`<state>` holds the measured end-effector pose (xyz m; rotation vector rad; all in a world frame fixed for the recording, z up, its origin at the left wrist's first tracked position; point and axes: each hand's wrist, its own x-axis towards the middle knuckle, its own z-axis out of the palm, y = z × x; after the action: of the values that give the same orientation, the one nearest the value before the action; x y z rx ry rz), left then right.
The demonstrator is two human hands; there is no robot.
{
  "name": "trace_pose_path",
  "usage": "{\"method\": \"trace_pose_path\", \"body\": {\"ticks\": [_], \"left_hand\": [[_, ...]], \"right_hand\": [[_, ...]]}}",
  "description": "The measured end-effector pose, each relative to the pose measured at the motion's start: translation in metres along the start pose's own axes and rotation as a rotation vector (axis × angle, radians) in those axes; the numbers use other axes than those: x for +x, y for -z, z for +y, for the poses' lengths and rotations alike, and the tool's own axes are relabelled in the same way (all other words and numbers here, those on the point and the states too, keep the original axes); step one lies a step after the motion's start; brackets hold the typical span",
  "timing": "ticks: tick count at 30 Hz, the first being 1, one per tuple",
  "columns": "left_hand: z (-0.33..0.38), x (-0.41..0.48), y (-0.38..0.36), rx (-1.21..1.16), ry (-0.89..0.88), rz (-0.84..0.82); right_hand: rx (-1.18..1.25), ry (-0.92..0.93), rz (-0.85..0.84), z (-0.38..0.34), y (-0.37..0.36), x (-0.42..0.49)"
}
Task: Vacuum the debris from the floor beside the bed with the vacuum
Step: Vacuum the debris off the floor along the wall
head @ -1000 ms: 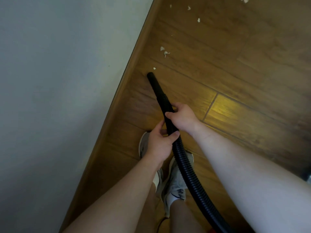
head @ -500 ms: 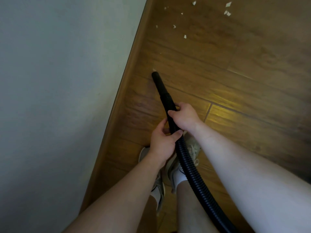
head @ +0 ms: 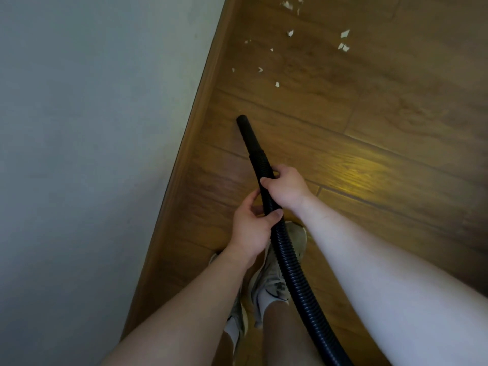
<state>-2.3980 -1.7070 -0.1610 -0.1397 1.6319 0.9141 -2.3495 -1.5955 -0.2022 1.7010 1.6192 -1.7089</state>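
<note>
A black ribbed vacuum hose runs up from the bottom of the view and ends in a smooth black nozzle pointing at the wooden floor. My right hand grips the hose just behind the nozzle. My left hand grips it a little lower, thumb across the top. Several small white scraps of debris lie scattered on the floor ahead of the nozzle tip, apart from it, reaching to the top edge. The vacuum body is out of view.
A pale grey surface with a wooden edge strip fills the left side, running diagonally close beside the nozzle. My two feet in light sneakers stand below my hands, under the hose.
The scraps nearest the nozzle a second ago are gone. I have stepped forward along the edge, and more debris has come into view at the top. Both hands keep the same grip.
</note>
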Motion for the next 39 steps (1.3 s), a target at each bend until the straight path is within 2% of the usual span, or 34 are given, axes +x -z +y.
{"method": "trace_pose_path", "body": {"ticks": [10, 25, 39], "left_hand": [[0.034, 0.021, -0.028, 0.035, -0.014, 0.059], [0.056, 0.039, -0.064, 0.079, 0.052, -0.089], [0.087, 0.059, -0.040, 0.046, 0.032, 0.018]], "right_hand": [[-0.066, -0.003, -0.017, -0.025, 0.030, 0.030], [-0.031, -0.117, 0.130, -0.019, 0.073, 0.042], [-0.068, -0.077, 0.041, -0.058, 0.055, 0.074]]}}
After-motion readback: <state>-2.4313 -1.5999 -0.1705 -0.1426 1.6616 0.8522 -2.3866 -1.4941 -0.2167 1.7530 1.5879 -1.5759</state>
